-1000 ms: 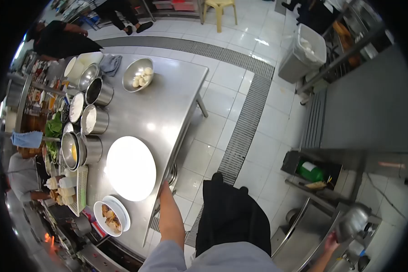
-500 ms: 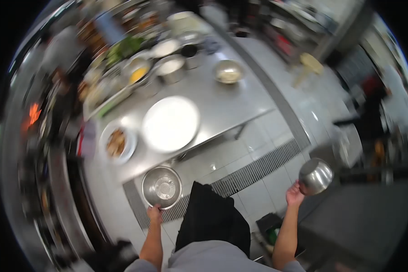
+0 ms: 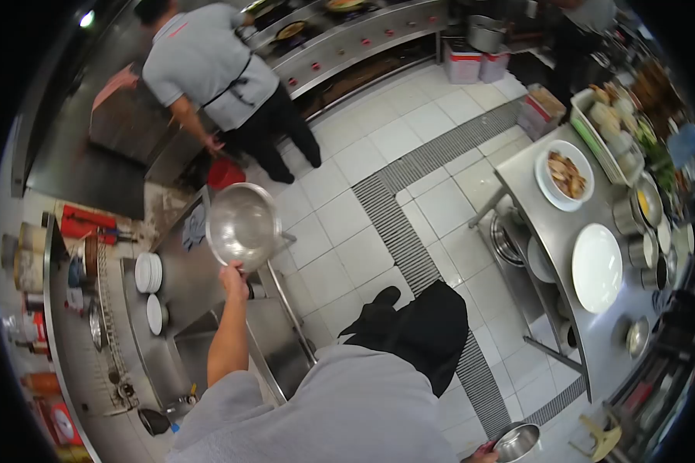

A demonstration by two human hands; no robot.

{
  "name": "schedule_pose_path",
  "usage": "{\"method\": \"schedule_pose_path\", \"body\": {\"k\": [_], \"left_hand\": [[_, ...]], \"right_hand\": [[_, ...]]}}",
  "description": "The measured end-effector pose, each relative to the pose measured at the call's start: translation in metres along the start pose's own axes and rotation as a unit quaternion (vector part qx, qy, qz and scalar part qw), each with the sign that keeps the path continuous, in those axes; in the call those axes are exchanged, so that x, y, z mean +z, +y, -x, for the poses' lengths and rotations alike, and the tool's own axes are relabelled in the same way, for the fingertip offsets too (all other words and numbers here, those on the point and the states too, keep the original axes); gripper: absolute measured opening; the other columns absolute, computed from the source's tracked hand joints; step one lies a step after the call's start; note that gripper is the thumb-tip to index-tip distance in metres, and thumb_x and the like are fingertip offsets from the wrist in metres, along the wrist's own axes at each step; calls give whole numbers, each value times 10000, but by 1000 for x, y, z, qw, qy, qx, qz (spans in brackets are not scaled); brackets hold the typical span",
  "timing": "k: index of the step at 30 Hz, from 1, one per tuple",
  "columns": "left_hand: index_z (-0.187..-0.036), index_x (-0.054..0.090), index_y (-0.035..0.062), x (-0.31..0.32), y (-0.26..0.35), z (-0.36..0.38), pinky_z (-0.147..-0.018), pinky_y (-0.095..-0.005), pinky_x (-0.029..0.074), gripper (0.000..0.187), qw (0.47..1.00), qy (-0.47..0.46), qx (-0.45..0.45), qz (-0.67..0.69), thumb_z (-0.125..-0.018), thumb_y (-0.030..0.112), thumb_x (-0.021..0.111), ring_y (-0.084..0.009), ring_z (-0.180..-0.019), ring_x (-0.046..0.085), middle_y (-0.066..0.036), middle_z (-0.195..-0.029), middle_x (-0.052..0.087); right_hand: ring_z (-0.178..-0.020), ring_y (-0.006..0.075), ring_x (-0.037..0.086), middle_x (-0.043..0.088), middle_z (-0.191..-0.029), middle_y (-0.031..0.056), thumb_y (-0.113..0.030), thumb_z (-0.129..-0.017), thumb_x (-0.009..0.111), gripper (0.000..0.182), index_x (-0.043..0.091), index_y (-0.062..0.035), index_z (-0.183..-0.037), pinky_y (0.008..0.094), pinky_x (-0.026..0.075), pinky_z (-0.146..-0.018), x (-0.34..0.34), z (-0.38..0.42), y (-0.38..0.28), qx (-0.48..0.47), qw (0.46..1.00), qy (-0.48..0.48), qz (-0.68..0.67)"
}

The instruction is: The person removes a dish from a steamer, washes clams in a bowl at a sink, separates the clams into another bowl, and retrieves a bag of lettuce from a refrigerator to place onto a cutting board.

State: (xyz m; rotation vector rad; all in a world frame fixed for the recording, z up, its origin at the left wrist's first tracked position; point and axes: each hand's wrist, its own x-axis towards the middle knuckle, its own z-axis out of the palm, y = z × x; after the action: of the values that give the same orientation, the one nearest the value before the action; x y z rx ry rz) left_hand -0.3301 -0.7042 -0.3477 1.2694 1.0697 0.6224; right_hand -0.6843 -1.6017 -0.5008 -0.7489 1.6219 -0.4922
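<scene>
My left hand (image 3: 235, 279) grips the near rim of a large steel bowl (image 3: 244, 227), which is tilted and hangs over the edge of a steel sink counter. Low at the right, my right hand (image 3: 483, 454) holds a smaller steel bowl (image 3: 517, 443) by its side, out over the floor; most of this hand's fingers are hidden. Inside the large bowl no food shows. Stacked white plates (image 3: 148, 272) and a grey cloth (image 3: 194, 227) lie on the counter to the left of the large bowl.
A co-worker (image 3: 216, 69) stands at the stove (image 3: 363, 46), a red bucket (image 3: 225, 173) beside them. At the right, a steel table (image 3: 552, 255) bears a white platter (image 3: 597, 268), a bowl of food (image 3: 567, 174) and several containers. A plastic stool (image 3: 596, 437) stands at the lower right.
The view has swung left, from the steel table to the sink counter. Both hands still hold their bowls; the large one is now over the counter's edge, the smaller one low at the right.
</scene>
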Motion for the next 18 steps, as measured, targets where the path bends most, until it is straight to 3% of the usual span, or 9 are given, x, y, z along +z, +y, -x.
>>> {"method": "schedule_pose_path", "body": {"k": [4,5,6,7,8,11,13,15,18], "left_hand": [[-858,620,30,-77,10,-52,-542,-344,515,91,949,289,0,128,-792,50,678,-236,-712,633,-80,-779,613],[-865,634,26,-101,8,-50,-565,-365,524,120,905,264,101,-319,-826,119,699,-245,-709,634,-94,-773,622],[-872,648,22,-135,2,-43,-588,-386,533,181,670,176,198,-694,-860,188,720,-254,-706,635,-108,-768,632],[-897,671,33,-204,-52,-110,-616,-423,522,295,894,157,150,-391,-905,327,703,-259,-688,644,-119,-770,670],[-966,673,45,-194,-34,-82,-628,-418,519,310,790,122,175,-574,-930,352,669,-247,-697,666,-98,-798,705],[-1149,658,74,-201,-43,-100,-647,-371,556,345,793,110,60,-596,-934,344,661,-264,-769,696,-118,-901,721],[-1209,617,60,-187,-51,-110,-707,-351,588,450,949,239,19,-204,-912,391,682,-291,-766,681,-155,-1001,670],[-1268,576,45,-187,-53,-108,-768,-330,620,560,912,340,-33,227,-889,438,702,-319,-763,666,-192,-1101,618],[-1104,572,-2,-35,37,-5,-673,-291,557,486,942,287,-139,-109,-951,456,624,-197,-760,612,-69,-885,614]], "right_hand": [[-663,165,623,674,-839,74,-245,-916,511,216,607,-56,-958,247,500,-541,23,23,16,46,998,-27,26],[-651,164,621,672,-823,70,-241,-913,514,204,607,-62,-939,244,495,-530,27,27,21,47,998,-38,19],[-639,164,619,670,-807,67,-238,-911,518,192,606,-67,-921,241,491,-518,29,30,27,48,998,-47,6],[-627,164,617,669,-791,63,-234,-908,521,182,606,-73,-903,239,486,-507,33,34,34,51,997,-53,-13],[-582,161,606,652,-741,61,-222,-898,509,174,602,-75,-888,238,478,-475,45,55,37,46,999,-8,0],[-569,149,613,637,-706,65,-230,-893,505,194,602,-63,-873,237,490,-474,96,96,33,-12,998,-52,32],[-626,182,612,626,-761,84,-206,-884,520,193,588,-45,-966,259,499,-515,121,108,30,-21,996,-74,45],[-708,218,632,631,-850,117,-171,-866,552,257,585,-11,-1064,284,517,-554,168,121,22,-40,990,-100,89],[-793,244,680,665,-954,161,-151,-854,593,302,607,40,-1087,316,554,-534,259,170,8,-82,957,-112,255]]}}
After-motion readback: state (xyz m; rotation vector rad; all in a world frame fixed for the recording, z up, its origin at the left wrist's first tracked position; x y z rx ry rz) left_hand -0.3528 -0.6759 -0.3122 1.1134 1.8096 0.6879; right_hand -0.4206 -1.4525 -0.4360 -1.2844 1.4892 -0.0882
